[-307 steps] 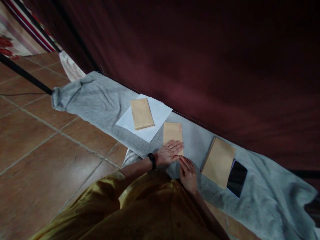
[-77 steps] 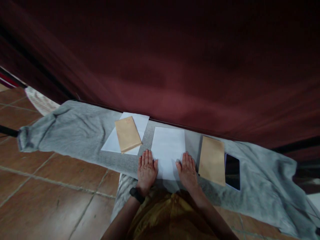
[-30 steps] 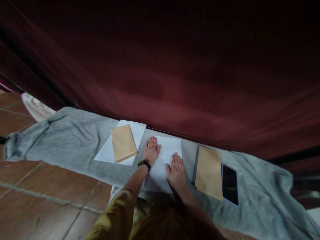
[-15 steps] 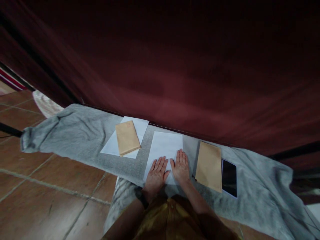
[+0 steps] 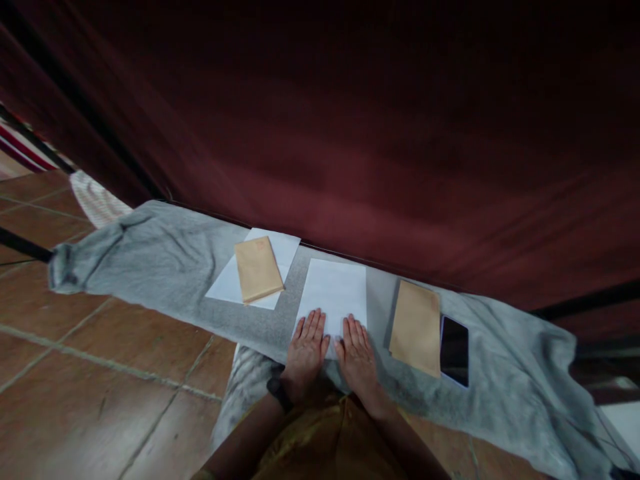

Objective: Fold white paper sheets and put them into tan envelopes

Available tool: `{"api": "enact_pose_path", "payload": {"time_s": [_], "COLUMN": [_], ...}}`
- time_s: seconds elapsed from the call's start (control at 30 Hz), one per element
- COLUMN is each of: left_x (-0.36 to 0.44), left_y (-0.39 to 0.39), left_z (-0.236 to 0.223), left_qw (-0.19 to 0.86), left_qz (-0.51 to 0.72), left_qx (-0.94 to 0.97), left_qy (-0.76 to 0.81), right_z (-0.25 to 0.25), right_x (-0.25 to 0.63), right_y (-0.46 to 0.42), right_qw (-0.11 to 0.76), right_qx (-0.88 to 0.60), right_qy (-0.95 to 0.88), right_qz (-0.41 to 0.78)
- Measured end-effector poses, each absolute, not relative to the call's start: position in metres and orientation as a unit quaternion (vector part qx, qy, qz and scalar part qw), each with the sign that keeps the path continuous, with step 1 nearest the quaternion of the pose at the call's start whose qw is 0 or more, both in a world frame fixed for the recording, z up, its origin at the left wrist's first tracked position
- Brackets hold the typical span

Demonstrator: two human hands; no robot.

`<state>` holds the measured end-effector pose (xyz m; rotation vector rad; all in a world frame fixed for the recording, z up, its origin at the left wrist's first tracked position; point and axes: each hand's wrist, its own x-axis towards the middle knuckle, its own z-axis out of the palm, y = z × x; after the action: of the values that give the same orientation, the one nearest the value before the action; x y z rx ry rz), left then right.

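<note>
A white sheet of paper [image 5: 334, 290] lies in front of me on the grey cloth [image 5: 185, 313]. On its lower left part my left hand [image 5: 306, 353] rests flat, fingers stretched out. My right hand [image 5: 357, 357] lies flat on the lower right part, fingers extended, thumb pointing inward. Both hands cover the sheet's near edge in part. Left of it, a brown paper envelope [image 5: 260, 270] sits on top of more white paper [image 5: 225, 287]. To the right lies a larger brown envelope [image 5: 416, 330], and beside that a dark-screened phone or tablet [image 5: 455, 350].
A dark red cloth [image 5: 340, 173] hangs like a wall along the far edge of the covered surface. Brown floor tiles [image 5: 125, 373] show at the lower left. Dark bars [image 5: 25, 245] stick out at both sides.
My right hand has slid down the sheet toward me. My left hand remains flat near the same spot. The whole view has shifted slightly.
</note>
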<state>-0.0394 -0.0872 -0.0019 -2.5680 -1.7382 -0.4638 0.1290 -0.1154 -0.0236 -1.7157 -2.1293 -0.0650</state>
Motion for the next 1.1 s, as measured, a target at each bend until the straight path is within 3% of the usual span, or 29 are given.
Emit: {"api": "enact_pose_path", "payload": {"time_s": [0.33, 0.57, 0.83, 1.1], "left_x": [-0.061, -0.020, 0.003, -0.015], "left_y": [-0.106, -0.089, 0.009, 0.087], "left_z": [-0.003, -0.003, -0.006, 0.007], "left_qw": [0.011, -0.017, -0.035, -0.036], "left_qz": [-0.154, -0.157, -0.140, -0.113], "left_qx": [-0.762, -0.830, -0.849, -0.788], "left_qy": [-0.629, -0.534, -0.509, -0.604], "right_z": [-0.025, -0.024, -0.027, -0.029], "right_x": [0.148, 0.147, 0.145, 0.147], "right_y": [-0.124, -0.121, -0.119, -0.121], "right_qw": [0.207, 0.231, 0.245, 0.273], "right_qx": [-0.627, -0.615, -0.613, -0.592], "right_qy": [-0.749, -0.753, -0.748, -0.755], "right_qz": [-0.055, -0.044, -0.065, -0.076]}}
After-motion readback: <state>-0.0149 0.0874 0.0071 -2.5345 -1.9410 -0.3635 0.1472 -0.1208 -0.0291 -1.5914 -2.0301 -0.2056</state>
